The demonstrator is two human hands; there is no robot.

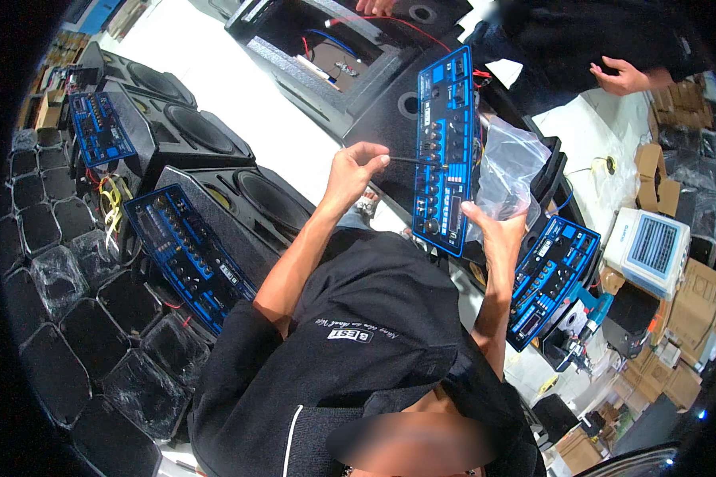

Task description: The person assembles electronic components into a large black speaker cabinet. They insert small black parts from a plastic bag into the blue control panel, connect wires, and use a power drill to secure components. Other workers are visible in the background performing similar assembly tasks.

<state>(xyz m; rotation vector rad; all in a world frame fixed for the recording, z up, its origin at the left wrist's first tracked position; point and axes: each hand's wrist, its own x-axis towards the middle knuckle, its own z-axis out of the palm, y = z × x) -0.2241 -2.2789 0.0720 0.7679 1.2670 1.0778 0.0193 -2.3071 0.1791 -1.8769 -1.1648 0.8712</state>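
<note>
Black speaker cabinets (215, 151) crowded the bench, more blue panels lying on them. Upright between the hands stood the blue control panel (445, 151) — thin, stiff and probably light, its knobs and wiring likely fragile, so best gripped by the bare edges. The right hand (493, 230) was clamped on its lower edge along with a crinkly clear plastic bag (509, 163). The left hand (354, 171) was pinched shut on a slim screwdriver (410, 160), its tip at the panel face.
</note>
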